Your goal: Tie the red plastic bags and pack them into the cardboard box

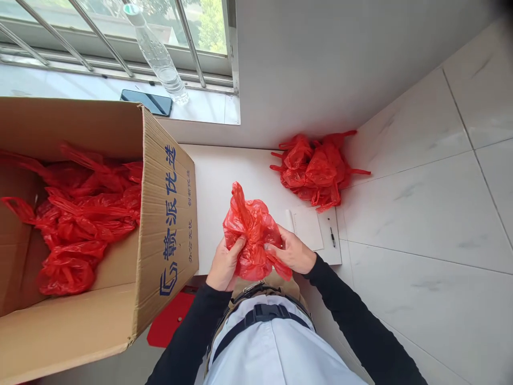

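Observation:
Between my hands, close to my waist, is a red plastic bag with a gathered knot in its middle and a twisted handle sticking up. My left hand grips its left side, the thumb pressed near the knot. On the other side my right hand pinches the bag with thumb and fingers. What the bag contains is hidden by the crumpled film. A pile of similar red bags lies at the table's back right. More red bags fill part of the cardboard box to my left.
The white table stands against the wall. On it, at the right, are a paper pad and a black pen. A clear water bottle and a phone rest on the windowsill. Something red stands below the box.

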The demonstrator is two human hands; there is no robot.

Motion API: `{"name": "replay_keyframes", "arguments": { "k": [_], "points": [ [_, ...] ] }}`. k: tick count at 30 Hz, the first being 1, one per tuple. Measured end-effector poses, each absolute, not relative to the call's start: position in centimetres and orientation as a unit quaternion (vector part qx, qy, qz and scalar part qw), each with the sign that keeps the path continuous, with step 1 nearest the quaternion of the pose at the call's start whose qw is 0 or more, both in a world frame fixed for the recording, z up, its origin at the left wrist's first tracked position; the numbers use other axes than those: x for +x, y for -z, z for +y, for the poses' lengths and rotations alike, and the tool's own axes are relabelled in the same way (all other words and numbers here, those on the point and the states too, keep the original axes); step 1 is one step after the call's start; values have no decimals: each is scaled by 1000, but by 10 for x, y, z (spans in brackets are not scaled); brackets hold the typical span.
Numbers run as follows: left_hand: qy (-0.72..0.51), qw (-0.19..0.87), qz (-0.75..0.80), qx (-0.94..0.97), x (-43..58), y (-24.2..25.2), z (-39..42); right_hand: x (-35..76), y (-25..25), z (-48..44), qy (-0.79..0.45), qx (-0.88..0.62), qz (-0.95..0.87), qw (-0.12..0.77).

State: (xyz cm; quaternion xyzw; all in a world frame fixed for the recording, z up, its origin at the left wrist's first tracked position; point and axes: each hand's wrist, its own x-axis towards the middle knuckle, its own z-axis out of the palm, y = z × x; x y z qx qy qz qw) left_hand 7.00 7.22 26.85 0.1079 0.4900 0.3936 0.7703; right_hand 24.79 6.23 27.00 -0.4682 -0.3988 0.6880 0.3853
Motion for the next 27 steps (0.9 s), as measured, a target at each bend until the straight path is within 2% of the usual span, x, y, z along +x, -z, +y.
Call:
{"name": "replay_keyframes", "arguments": {
  "k": [6,11,17,23,27],
  "points": [
    [-378,795,458,122,67,-280,70,246,-265,62,-662,-489,-376,426],
    [-413,775,460,133,61,-274,66,241,-270,60,-673,-478,-378,419],
    [-397,801,424,144,55,-268,53,238,-270,61,-666,-498,-362,422],
    [-458,757,426,191,57,-264,40,236,-268,51,-731,-439,-350,388],
    [-483,730,422,235,58,-258,38,234,-255,43,-733,-463,-319,384]
  ]
}}
